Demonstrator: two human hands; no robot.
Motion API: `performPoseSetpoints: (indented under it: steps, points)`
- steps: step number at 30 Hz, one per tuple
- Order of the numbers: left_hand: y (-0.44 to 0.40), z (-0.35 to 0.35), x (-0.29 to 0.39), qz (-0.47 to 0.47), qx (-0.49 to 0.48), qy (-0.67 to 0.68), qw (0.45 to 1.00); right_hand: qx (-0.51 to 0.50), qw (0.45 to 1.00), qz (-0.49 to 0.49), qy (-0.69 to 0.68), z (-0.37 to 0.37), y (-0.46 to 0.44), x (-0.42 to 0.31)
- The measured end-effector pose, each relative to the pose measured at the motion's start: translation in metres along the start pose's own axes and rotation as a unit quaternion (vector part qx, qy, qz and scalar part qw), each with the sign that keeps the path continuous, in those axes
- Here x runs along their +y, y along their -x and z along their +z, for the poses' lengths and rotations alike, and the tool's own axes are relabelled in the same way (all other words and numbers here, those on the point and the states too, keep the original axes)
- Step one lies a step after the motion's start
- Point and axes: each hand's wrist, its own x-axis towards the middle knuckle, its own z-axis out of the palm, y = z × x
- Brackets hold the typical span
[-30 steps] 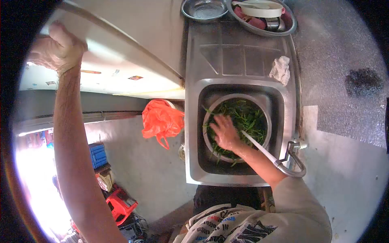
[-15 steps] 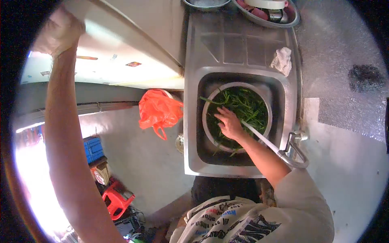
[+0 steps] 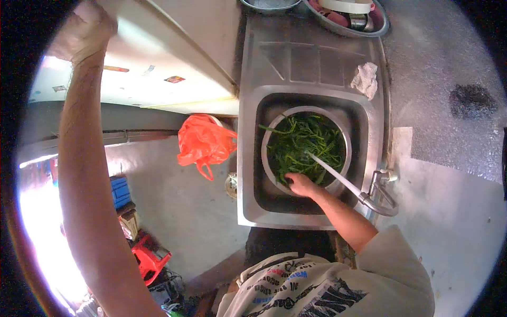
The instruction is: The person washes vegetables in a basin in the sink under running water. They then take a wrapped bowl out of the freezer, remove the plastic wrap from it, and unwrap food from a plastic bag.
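Observation:
Leafy green vegetables [image 3: 311,140] lie in a round metal basin [image 3: 347,153] inside the steel sink [image 3: 248,158]. Water runs from the faucet [image 3: 381,198] onto the greens. My right hand [image 3: 300,185] is at the near rim of the basin, its fingers bent down among the leaves; what they hold, if anything, is hidden. My left hand [image 3: 84,33] is raised at the upper left against the white cabinet-like surface [image 3: 174,47], its fingers curled and partly lost in the dark image edge.
A red plastic bag [image 3: 206,142] hangs left of the sink. On the drainboard [image 3: 303,58] are a crumpled white cloth [image 3: 365,80] and, farther back, a bowl with dishes [image 3: 377,26]. A red stool [image 3: 150,259] stands at the lower left.
My right hand has moved from the middle-left of the greens down to the basin's near rim, and its spread fingers have bent downward. The whole view has shifted slightly.

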Motion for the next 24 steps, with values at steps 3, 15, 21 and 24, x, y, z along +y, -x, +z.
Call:
performPoseSetpoints:
  steps: [3, 15, 21, 24]
  points:
    - [0.001, -0.001, 0.001, -0.001, -0.005, 0.001, 1.000, 0.080, 0.960, -0.028, -0.266, 0.012, -0.037, 0.012]
    - [0.001, 0.001, -0.001, -0.002, 0.000, -0.009, 1.000, 0.244, 0.962, -0.070, -0.097, 0.003, -0.013, -0.051]
    - [0.001, -0.001, -0.001, -0.005, -0.015, -0.014, 1.000, 0.199, 0.977, 0.034, -0.074, 0.039, -0.046, 0.001]
    - [0.001, 0.000, -0.001, 0.001, -0.007, -0.017, 1.000, 0.137, 0.984, 0.099, 0.047, 0.032, -0.039, 0.001]
